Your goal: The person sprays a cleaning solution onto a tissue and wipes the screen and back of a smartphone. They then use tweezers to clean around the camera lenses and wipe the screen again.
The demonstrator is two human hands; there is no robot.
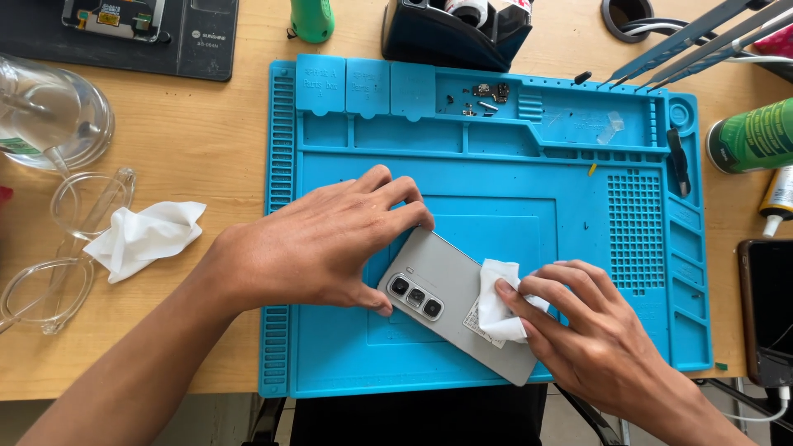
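Observation:
A grey smartphone (446, 285) lies back-up on the blue repair mat (496, 182), its triple camera strip facing me. My left hand (322, 244) grips the phone's upper end, fingers on the far edge and thumb on the near edge beside the cameras. My right hand (591, 326) pinches a small white wipe (496, 306) and presses it onto the phone's back near the lower end.
Clear safety glasses (62, 248) and a crumpled white cloth (144, 235) lie on the wooden desk at left. A tape dispenser (454, 29), tweezers (702, 37), a green can (752, 136) and a dark phone (768, 306) ring the mat. Small screws (483, 95) sit in a mat tray.

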